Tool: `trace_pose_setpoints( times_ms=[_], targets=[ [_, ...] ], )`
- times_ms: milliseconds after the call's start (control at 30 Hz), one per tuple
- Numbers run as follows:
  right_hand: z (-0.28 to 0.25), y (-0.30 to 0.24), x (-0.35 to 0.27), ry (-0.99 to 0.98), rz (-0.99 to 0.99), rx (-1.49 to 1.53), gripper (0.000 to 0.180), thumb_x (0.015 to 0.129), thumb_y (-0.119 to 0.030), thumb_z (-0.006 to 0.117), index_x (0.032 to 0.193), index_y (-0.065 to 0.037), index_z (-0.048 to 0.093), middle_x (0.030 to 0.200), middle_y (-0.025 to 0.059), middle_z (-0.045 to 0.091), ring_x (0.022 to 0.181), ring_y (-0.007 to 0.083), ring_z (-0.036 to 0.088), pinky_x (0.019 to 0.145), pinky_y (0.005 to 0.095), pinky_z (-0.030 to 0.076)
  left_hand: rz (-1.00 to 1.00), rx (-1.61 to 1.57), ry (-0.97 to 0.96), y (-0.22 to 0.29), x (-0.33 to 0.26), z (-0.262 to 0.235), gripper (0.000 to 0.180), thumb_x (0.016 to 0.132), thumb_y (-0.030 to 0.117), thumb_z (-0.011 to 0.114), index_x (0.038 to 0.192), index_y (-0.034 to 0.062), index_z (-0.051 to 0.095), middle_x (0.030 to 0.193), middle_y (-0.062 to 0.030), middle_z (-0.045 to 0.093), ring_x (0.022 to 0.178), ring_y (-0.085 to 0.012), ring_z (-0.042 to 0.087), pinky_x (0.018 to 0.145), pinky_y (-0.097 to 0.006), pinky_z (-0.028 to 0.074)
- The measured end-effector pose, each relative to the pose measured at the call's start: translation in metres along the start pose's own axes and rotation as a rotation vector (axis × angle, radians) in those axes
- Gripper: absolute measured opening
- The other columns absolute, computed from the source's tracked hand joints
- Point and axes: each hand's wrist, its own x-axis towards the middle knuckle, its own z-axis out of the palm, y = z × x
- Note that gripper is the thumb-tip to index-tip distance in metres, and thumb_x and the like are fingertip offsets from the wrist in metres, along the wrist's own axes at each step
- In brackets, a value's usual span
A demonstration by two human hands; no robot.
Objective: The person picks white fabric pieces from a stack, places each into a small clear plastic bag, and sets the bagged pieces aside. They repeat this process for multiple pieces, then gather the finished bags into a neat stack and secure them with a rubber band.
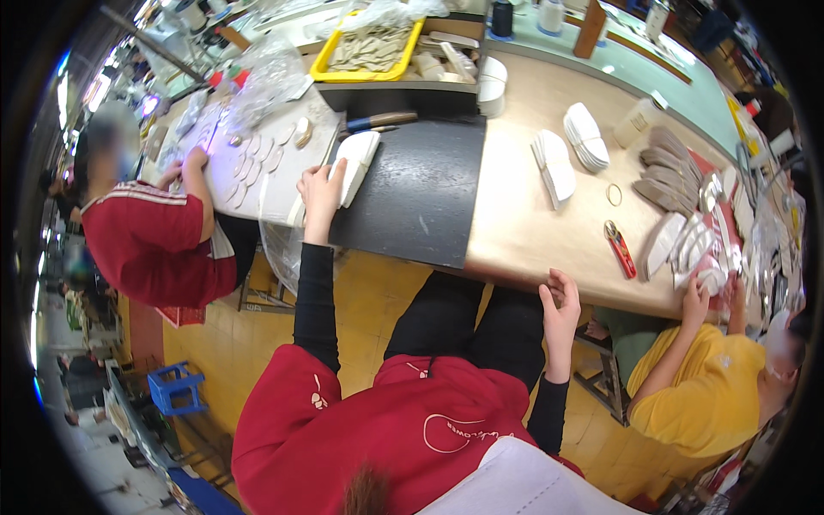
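Observation:
My left hand (321, 190) has its thumb and fingers at the left edge of a stack of white flat pieces (361, 160), which rests on a black board (412, 193). My right hand (560, 313) hovers just off the table's front edge, holding nothing, its fingers loosely curved and apart. On the brown tabletop lie two more white stacks (554, 170), each with a band around it. A loose rubber band (614, 195) and a red-handled cutting tool (620, 249) lie to the right of them.
A yellow tray (322, 67) of small beige pieces sits above a dark box. Banded grey-brown stacks (665, 176) and a clear bottle (639, 118) stand right. A co-worker in red (159, 245) works at left, another in yellow (699, 390) at right.

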Motion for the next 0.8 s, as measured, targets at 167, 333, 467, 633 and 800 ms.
trace_pose_setpoints(
  times_ms=[167,333,467,633,800],
  targets=[
    [0.014,-0.025,0.011,-0.021,-0.074,-0.009,0.029,0.09,-0.001,0.067,0.119,0.001,0.063,0.111,0.0098,0.063,0.103,0.0207,0.062,0.091,0.0325,0.05,0.335,-0.579,0.269,0.033,-0.035,-0.044,0.025,0.098,0.026,0.065,0.108,0.0037,0.07,0.115,-0.0153,0.066,0.111,-0.0335,0.06,0.097,-0.04,0.046],
    [0.054,-0.053,0.084,-0.185,-0.269,0.073,0.034,0.093,-0.006,0.067,0.126,0.0,0.061,0.118,0.009,0.064,0.108,0.0186,0.062,0.096,0.032,0.049,0.889,-1.73,-0.837,0.106,-0.132,-0.125,0.05,0.1,0.048,0.059,0.096,0.0,0.069,0.097,-0.0125,0.07,0.087,-0.0245,0.066,0.079,-0.035,0.052],
    [0.106,-0.05,0.208,-0.134,-0.226,0.182,0.037,0.097,-0.018,0.066,0.129,0.0,0.06,0.115,0.0082,0.066,0.101,0.0143,0.063,0.092,0.0277,0.05,1.093,-2.163,-0.699,0.136,-0.185,-0.144,0.057,0.099,0.058,0.055,0.088,0.0038,0.069,0.094,-0.0107,0.066,0.071,-0.0271,0.061,0.06,-0.034,0.05],
    [0.153,-0.038,0.323,-0.054,-0.131,0.12,0.057,0.094,-0.028,0.073,0.137,0.001,0.05,0.102,0.0061,0.063,0.089,0.0125,0.061,0.082,0.0262,0.053,1.163,-2.048,-0.12,0.102,-0.161,-0.129,0.045,0.097,0.053,0.06,0.088,0.0092,0.069,0.094,-0.0032,0.066,0.084,-0.0264,0.058,0.068,-0.035,0.047],
    [0.174,-0.027,0.398,-0.063,-0.073,-0.076,0.055,0.097,-0.027,0.068,0.139,0.002,0.048,0.093,0.0048,0.06,0.08,0.0116,0.061,0.075,0.0257,0.054,1.1,-1.956,0.163,0.074,-0.141,-0.129,0.034,0.096,0.045,0.064,0.085,0.0133,0.067,0.092,0.002,0.064,0.089,-0.0249,0.056,0.071,-0.033,0.042]
  ],
)
